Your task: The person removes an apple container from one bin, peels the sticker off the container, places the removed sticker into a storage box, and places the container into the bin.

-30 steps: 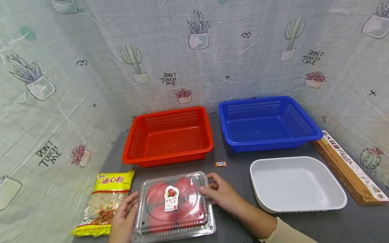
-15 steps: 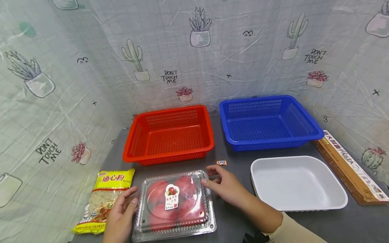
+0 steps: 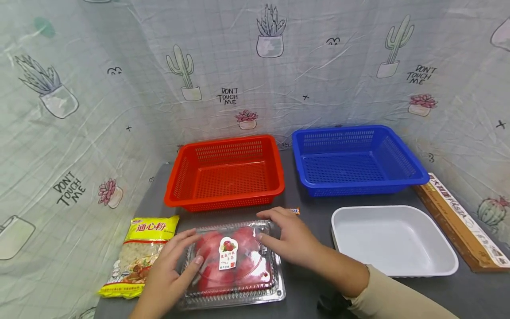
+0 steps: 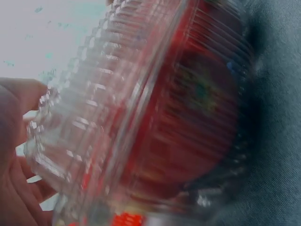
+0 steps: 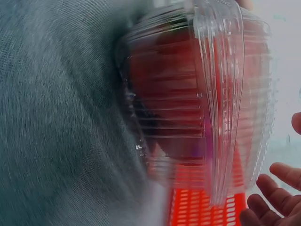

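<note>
A clear plastic clamshell box of red apples point(image 3: 239, 283) lies on the dark table in the head view, with an apple-picture label point(image 3: 228, 253) on its lid. My left hand point(image 3: 171, 266) is at the box's left side, thumb and fingers spread over the lid edge. On the other side my right hand point(image 3: 292, 241) has its fingers extended over the lid's right corner. Both wrist views show the ribbed box wall point(image 4: 155, 108) close up and blurred; in the right one the fingers point(image 5: 277, 188) stand apart from the box. Contact at the lid is hard to tell.
A yellow pasta bag point(image 3: 139, 257) lies left of the box. Behind are a red basket point(image 3: 223, 206) and a blue basket point(image 3: 362, 188). A white tray point(image 3: 394, 239) and a long pasta box point(image 3: 464, 226) are at right. A small orange packet point(image 3: 295, 211) is partly hidden by my right hand.
From the box's sides, both hands have moved inward over the lid. My left hand came off the side first, then shifted right. The small packet became partly covered. The head view shifted slightly.
</note>
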`<control>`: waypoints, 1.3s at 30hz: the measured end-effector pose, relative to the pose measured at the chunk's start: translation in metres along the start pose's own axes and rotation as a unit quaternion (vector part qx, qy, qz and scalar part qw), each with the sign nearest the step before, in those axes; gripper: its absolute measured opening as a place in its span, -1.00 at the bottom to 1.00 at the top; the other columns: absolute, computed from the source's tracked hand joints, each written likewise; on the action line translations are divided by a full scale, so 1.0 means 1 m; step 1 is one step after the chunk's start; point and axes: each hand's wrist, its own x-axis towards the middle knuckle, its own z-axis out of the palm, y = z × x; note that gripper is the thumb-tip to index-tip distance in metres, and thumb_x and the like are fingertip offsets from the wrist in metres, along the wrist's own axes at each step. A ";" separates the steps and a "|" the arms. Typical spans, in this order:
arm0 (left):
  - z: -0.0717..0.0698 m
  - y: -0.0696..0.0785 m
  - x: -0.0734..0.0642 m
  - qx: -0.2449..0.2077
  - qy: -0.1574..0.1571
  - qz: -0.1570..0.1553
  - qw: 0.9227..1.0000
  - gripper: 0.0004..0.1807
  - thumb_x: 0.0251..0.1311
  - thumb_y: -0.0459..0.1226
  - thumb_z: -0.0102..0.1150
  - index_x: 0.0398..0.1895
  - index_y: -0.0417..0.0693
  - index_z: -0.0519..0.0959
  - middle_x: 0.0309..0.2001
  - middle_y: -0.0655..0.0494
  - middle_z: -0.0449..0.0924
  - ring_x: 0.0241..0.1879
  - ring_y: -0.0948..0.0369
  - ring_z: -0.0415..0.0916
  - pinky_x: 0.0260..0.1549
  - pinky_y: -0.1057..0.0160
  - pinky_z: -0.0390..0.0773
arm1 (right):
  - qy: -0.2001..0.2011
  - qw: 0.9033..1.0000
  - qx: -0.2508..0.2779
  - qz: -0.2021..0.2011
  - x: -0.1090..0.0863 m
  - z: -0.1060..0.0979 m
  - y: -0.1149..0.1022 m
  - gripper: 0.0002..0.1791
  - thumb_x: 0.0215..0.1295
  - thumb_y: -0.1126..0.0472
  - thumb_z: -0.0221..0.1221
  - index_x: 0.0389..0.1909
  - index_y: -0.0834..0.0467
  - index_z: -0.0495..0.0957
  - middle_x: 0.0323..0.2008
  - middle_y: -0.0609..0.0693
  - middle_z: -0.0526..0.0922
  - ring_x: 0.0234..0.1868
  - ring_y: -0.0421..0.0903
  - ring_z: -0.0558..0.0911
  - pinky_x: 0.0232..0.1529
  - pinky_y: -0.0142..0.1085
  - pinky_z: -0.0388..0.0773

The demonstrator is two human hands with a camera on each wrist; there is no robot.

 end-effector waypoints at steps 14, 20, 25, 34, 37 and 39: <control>0.005 0.003 0.005 0.046 -0.040 0.074 0.995 -0.35 0.16 -0.10 0.62 0.34 0.11 0.65 0.46 0.03 0.46 0.46 -0.13 0.34 0.22 -0.46 0.44 | -0.160 0.964 -0.153 -0.150 0.025 0.001 -0.037 -0.43 0.39 -0.01 0.35 0.37 0.09 0.61 0.03 -0.08 0.70 -0.05 -0.18 0.56 -0.09 -0.33 0.56; 0.005 0.001 0.004 0.051 -0.047 0.055 0.996 -0.28 0.14 -0.03 0.63 0.40 0.22 0.61 0.54 -0.02 0.35 0.50 -0.23 0.25 0.18 -0.56 0.40 | -0.241 0.934 -0.207 -0.164 0.041 0.004 -0.050 -0.33 0.37 -0.09 0.37 0.45 0.05 0.55 -0.01 -0.13 0.65 -0.14 -0.26 0.54 -0.14 -0.39 0.59; 0.003 0.000 0.001 0.048 -0.068 0.013 0.996 -0.24 0.17 0.09 0.59 0.45 0.25 0.56 0.60 -0.06 0.23 0.47 -0.25 0.28 0.09 -0.57 0.48 | -0.301 0.910 -0.243 -0.149 0.053 0.006 -0.057 -0.21 0.35 -0.18 0.39 0.53 0.03 0.47 0.05 -0.13 0.61 -0.09 -0.27 0.54 -0.09 -0.39 0.62; 0.004 0.000 -0.001 0.016 -0.076 -0.015 0.997 -0.22 0.15 0.10 0.59 0.46 0.33 0.54 0.64 -0.04 0.17 0.45 -0.33 0.32 0.08 -0.57 0.47 | -0.370 0.883 -0.259 -0.126 0.074 0.007 -0.067 -0.19 0.30 -0.19 0.44 0.51 0.01 0.50 -0.02 -0.13 0.56 -0.27 -0.29 0.51 -0.27 -0.45 0.52; 0.004 0.001 -0.001 0.010 -0.077 -0.019 0.997 -0.22 0.14 0.09 0.60 0.46 0.34 0.55 0.64 -0.04 0.17 0.45 -0.32 0.32 0.08 -0.58 0.47 | -0.375 0.877 -0.272 -0.131 0.078 0.009 -0.071 -0.25 0.28 -0.18 0.45 0.45 0.00 0.55 -0.08 -0.16 0.57 -0.24 -0.30 0.48 -0.28 -0.47 0.50; 0.005 0.001 -0.001 0.007 -0.078 -0.021 0.997 -0.22 0.14 0.09 0.60 0.45 0.34 0.55 0.64 -0.04 0.17 0.46 -0.31 0.31 0.09 -0.58 0.47 | -0.376 0.873 -0.281 -0.135 0.080 0.010 -0.074 -0.27 0.27 -0.18 0.46 0.41 0.00 0.58 -0.10 -0.18 0.58 -0.20 -0.30 0.46 -0.27 -0.46 0.49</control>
